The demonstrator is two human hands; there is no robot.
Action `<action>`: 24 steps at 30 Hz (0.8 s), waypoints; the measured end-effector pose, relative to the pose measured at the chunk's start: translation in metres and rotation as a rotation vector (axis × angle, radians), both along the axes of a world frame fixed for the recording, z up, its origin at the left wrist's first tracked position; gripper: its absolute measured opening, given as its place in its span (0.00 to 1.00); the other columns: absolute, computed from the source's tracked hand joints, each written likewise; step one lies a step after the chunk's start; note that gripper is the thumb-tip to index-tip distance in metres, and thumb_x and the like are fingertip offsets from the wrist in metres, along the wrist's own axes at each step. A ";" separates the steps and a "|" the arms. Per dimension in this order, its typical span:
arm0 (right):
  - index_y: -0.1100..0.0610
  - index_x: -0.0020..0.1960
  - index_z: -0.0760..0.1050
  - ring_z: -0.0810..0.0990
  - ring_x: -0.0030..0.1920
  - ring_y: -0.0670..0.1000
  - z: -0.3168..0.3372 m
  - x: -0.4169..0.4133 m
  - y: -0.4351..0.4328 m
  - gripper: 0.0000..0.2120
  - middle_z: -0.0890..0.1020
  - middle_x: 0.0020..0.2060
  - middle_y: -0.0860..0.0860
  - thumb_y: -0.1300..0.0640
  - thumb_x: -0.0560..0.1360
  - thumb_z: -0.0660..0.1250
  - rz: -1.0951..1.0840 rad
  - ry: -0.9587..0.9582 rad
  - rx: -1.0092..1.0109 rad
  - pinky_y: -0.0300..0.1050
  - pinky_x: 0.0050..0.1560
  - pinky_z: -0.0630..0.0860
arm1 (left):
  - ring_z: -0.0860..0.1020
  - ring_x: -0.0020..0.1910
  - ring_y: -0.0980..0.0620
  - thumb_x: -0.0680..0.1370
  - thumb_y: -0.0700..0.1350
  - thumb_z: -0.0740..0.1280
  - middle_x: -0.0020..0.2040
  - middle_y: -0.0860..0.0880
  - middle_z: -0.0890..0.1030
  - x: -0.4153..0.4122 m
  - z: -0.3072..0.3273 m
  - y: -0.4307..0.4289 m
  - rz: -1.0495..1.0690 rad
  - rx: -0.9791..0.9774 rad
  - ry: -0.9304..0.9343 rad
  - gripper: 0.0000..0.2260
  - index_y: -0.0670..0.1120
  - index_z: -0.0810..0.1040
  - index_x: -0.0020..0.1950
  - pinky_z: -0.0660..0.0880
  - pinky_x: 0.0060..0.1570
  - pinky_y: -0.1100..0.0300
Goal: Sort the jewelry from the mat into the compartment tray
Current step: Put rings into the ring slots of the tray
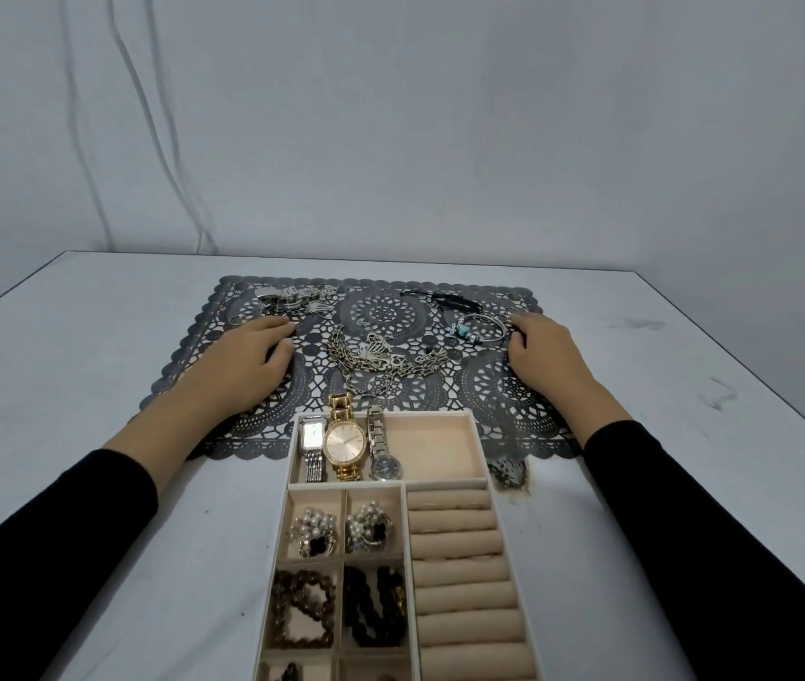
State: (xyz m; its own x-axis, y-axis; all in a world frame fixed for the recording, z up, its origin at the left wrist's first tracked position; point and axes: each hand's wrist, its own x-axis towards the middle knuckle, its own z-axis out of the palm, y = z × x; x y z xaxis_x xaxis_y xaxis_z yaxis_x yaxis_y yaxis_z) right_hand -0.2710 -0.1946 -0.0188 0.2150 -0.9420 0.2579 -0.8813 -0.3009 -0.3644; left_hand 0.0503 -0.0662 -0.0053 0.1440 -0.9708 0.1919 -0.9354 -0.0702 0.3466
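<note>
Surface: white table (96, 385), grey wall, dark lace mat (513, 400).
Tray: compartment tray (483, 449) at mat's near edge, watches (344, 447) inside.
Jewelry: silver pile (292, 299), tangled chains (381, 361), beaded bangle (481, 329), all on mat.
Left hand (253, 356): flat, relaxed, holding nothing, beside silver pile.
Right hand (545, 353): fingertips bent at bangle; hold not clear.
Risk: chains likely lifting knotted together; links snagging lace holes, dragging mat.

Readable text: none.
Square silver watch (312, 433): dial too small to read.
Gold watch (344, 441): pale dial, marks not legible.
Dark-dial watch (385, 467): face blurred, nothing legible.
Compartment tray (432, 411): plain beige lining, unprinted.
Mat (499, 385): lace pattern only.
</note>
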 end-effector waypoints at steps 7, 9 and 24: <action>0.65 0.54 0.74 0.74 0.58 0.61 0.001 0.004 -0.009 0.14 0.77 0.57 0.59 0.61 0.78 0.54 0.025 0.048 0.007 0.50 0.58 0.71 | 0.51 0.79 0.51 0.85 0.48 0.51 0.80 0.49 0.53 -0.002 -0.004 -0.002 -0.034 0.139 -0.042 0.23 0.44 0.54 0.79 0.46 0.75 0.58; 0.64 0.48 0.74 0.75 0.53 0.61 0.000 0.004 -0.008 0.11 0.78 0.51 0.59 0.62 0.77 0.54 0.022 0.025 0.008 0.51 0.54 0.73 | 0.49 0.79 0.51 0.85 0.49 0.50 0.80 0.49 0.51 -0.001 -0.005 -0.001 -0.041 0.161 -0.062 0.24 0.44 0.52 0.80 0.45 0.76 0.58; 0.59 0.59 0.79 0.76 0.55 0.53 -0.001 -0.004 -0.009 0.12 0.79 0.55 0.56 0.62 0.78 0.61 -0.038 -0.214 -0.097 0.35 0.52 0.63 | 0.80 0.53 0.48 0.80 0.41 0.65 0.64 0.50 0.79 0.014 0.004 0.002 0.050 -0.117 0.206 0.17 0.53 0.77 0.67 0.69 0.50 0.65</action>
State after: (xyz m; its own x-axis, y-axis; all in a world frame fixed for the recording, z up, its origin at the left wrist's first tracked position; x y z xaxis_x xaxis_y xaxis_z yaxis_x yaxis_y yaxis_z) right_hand -0.2748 -0.2040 -0.0195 0.1105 -0.9168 0.3837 -0.7985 -0.3118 -0.5150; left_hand 0.0642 -0.0639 -0.0013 0.2395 -0.9342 0.2645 -0.8402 -0.0629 0.5386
